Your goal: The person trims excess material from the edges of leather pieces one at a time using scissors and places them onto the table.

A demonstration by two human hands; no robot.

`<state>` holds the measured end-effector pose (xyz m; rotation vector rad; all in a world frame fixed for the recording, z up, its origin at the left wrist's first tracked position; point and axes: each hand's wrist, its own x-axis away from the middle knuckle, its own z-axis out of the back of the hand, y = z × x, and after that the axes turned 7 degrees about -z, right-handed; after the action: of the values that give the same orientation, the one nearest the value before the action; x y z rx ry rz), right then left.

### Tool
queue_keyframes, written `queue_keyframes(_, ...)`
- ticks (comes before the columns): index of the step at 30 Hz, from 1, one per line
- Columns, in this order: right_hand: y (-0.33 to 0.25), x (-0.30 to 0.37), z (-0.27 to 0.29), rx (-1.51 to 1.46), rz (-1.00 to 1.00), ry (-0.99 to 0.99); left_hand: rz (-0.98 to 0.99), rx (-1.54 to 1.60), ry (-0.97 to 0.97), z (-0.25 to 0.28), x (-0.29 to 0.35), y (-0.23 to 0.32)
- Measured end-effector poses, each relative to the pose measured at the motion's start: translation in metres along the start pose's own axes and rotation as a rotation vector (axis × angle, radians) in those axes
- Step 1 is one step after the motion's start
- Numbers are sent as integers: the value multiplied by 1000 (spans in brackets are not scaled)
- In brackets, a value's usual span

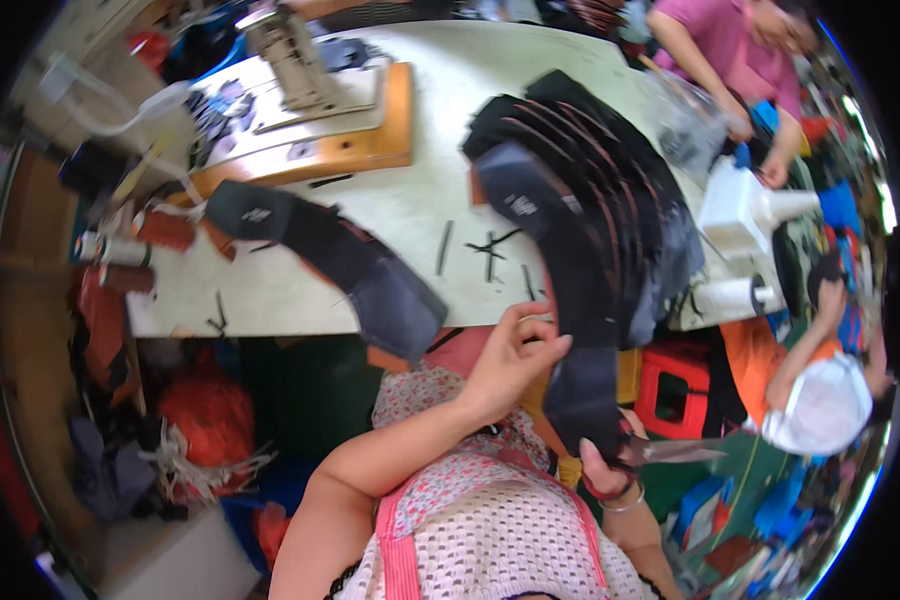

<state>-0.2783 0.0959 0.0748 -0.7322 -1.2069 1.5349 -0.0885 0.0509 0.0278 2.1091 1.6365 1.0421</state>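
A long curved dark fabric piece (pixel 580 290) hangs from the table's front edge down toward my lap. My left hand (pixel 518 362) is beside its left edge, fingers curled and thumb tip against the piece; what they pinch, if anything, is too small to make out. At the piece's lower end, my right hand (pixel 612 468) grips a pair of scissors (pixel 678 450) with the blades pointing right, its thumb against the fabric. Behind it a fanned stack of similar black pieces (pixel 610 170) lies on the table. Another dark curved piece (pixel 345 255) with brown edging lies to the left, overhanging the front edge.
The white table (pixel 410 215) carries scattered black strips (pixel 490 255). A sewing machine (pixel 300 75) stands far left, with thread spools (pixel 120 262) nearby. At right are a white machine (pixel 745 215), a red stool (pixel 675 390) and two other people, one in a pink shirt (pixel 740 40).
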Motion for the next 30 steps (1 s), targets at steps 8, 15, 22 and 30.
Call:
queue_keyframes(8, -66, -58, -72, -442, -194, -246, -687, -223, 358, 35, 38, 89)
queue_keyframes(15, -62, -97, -118, -27, 255, -84, -492, -365, 738, 147, 36, 109)
queue_keyframes(22, -9, -77, -4, 526, 54, 692, -566, -686, 635, 160, 37, 117)
queue_keyframes(30, 11, -71, -2, 486, -88, 565, -1350, -1364, 816, 87, 63, 95)
